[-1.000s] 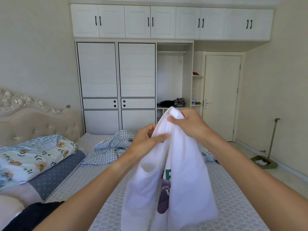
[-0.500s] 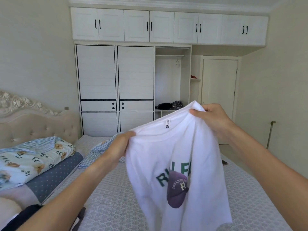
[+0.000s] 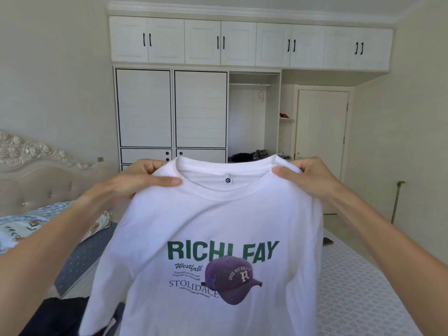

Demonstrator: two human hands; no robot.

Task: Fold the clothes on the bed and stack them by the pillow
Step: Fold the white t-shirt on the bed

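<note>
While your left hand (image 3: 135, 180) & right hand (image 3: 305, 178) pinch the T-shirt (image 3: 218, 226) shoulders, keep it taut, lay it face-down on the bed (image 3: 358, 299).

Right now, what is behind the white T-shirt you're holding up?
The white T-shirt, pinched at the shoulders by the left hand and right hand, covers most of the bed. The wardrobe shows above it. Whatever lies on the bed directly behind is hidden.
</note>
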